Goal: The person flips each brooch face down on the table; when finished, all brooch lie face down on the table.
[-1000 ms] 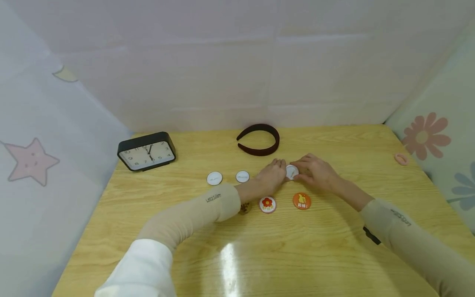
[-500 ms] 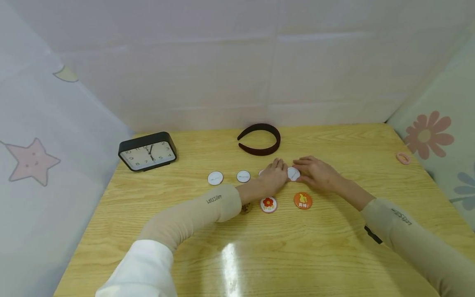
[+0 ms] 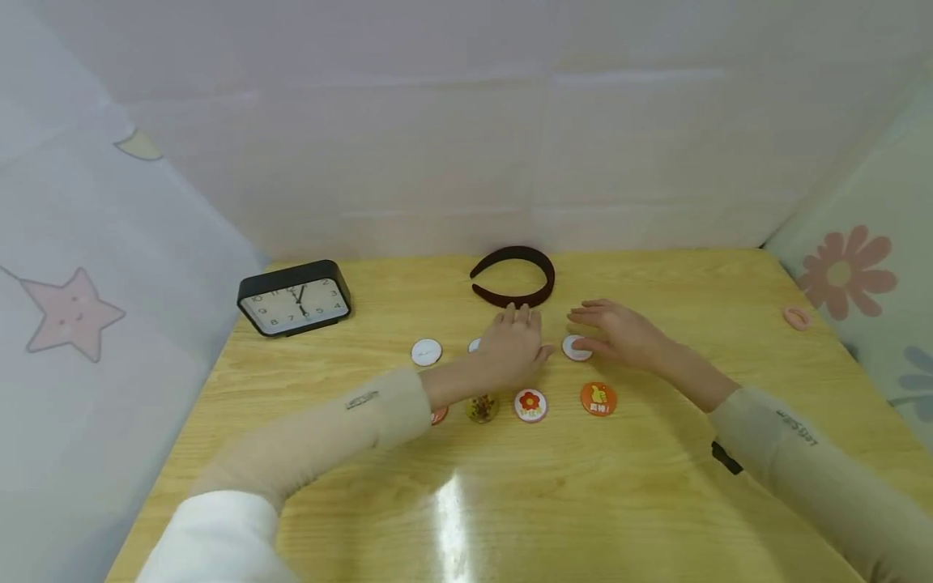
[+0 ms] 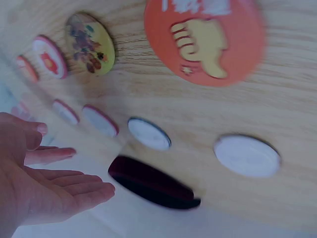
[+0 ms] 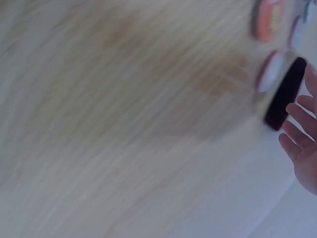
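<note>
My left hand (image 3: 513, 348), fingers straight, hovers over the upper row of button badges and holds nothing. In the left wrist view its fingers are spread beside the row. My right hand (image 3: 619, 334) has loosely extended fingers, and its thumb overlaps the rightmost white-backed badge (image 3: 574, 350). Another white-backed badge (image 3: 426, 352) lies at the left; the left hand partly or wholly hides the two between, which the left wrist view shows. Below lie a thumbs-up badge (image 3: 598, 398), a red-flower badge (image 3: 530, 405), a yellowish patterned badge (image 3: 483, 408) and an orange-red badge (image 3: 439, 415) partly behind the left sleeve.
A dark headband (image 3: 543, 279) lies behind the badges, close to the left fingertips. A black desk clock (image 3: 295, 300) stands at the back left. A pink hair tie (image 3: 796, 318) is near the right edge of the wooden table (image 3: 583, 502). Fabric walls enclose the back and sides.
My left hand has moved left, away from the rightmost white-backed badge, and its fingers have straightened. My right hand has loosened from that badge, which stays on the table.
</note>
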Tool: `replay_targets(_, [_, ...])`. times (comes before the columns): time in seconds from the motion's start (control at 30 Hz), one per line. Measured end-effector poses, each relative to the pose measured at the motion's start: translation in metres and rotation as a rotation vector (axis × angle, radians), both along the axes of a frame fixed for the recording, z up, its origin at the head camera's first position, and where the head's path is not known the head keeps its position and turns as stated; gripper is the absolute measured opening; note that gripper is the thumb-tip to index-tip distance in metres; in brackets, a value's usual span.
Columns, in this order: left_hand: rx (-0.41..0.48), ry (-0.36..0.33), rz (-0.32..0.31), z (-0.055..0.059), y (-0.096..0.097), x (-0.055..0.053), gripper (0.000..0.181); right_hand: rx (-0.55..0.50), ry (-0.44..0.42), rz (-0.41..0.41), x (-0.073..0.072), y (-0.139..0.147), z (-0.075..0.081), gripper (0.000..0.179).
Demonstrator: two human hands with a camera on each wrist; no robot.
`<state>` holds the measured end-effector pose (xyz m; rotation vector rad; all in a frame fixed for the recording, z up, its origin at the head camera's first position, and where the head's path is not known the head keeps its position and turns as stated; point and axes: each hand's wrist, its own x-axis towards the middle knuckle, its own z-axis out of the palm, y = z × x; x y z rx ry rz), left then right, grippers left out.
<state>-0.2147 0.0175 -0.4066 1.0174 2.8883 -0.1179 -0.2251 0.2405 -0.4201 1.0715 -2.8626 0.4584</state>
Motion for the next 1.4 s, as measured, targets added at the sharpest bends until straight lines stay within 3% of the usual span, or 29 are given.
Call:
replay_targets(0.13, [0.088,0.043,0.012,0.02,-0.048,0.02,0.07,-0.038,0.046,-0.036,0.01,-0.04,0.015,0.041])
replay_targets(0.23, [0.132,0.059,0.018,0.023,-0.087,0.033,0.073,-0.018,0.072,-0.05,0.019,-0.073,0.02,0.043])
replay_targets(0.4, [0.154,0.052,0.068,0.01,-0.138,0.05,0.082,0.003,0.027,-0.025,0.034,-0.121,0.021,0.052])
replay_targets(0.53, [0.177,-0.019,0.082,-0.003,-0.163,0.056,0.088,0.046,-0.022,0.017,0.04,-0.148,0.014,0.059])
replay_targets(0.73, [0.265,-0.076,0.117,-0.012,-0.179,0.052,0.092,0.102,-0.051,0.076,0.041,-0.173,-0.001,0.059])
replay_targets(0.97, [0.263,-0.066,0.072,-0.022,-0.182,0.052,0.075,0.165,-0.036,0.1,0.041,-0.189,-0.013,0.057])
replay_targets(1.03, [0.287,-0.04,0.049,-0.025,-0.182,0.053,0.062,0.173,-0.036,0.101,0.041,-0.193,-0.014,0.056])
replay_targets(1.17, [0.314,-0.019,0.027,-0.029,-0.182,0.058,0.057,0.186,-0.02,0.119,0.044,-0.198,-0.016,0.053])
replay_targets(1.4, [0.311,-0.053,0.079,-0.034,-0.179,0.069,0.061,0.18,0.013,0.112,0.049,-0.197,-0.024,0.053])
